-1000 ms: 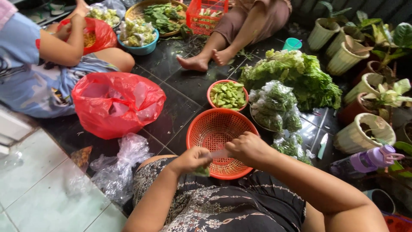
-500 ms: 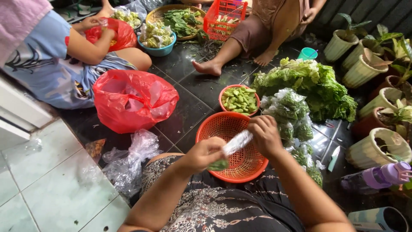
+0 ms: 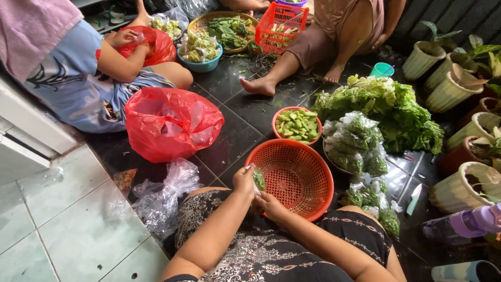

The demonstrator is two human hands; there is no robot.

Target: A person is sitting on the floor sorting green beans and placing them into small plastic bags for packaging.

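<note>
Fingers [image 3: 249, 172] of the left hand [image 3: 243, 181] pinch a green vegetable piece [image 3: 259, 178] at the orange colander's rim [image 3: 259, 151]; right hand [image 3: 270, 201] curled beside.

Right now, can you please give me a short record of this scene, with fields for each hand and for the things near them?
left hand: holds a small green vegetable piece at the near rim of the orange colander
right hand: just below it, fingers on the same piece
colander contents: looks empty
behind colander: small bowl of cut green pieces
right of colander: clear bags of greens, heap of leafy greens
left of colander: red plastic bag
</note>
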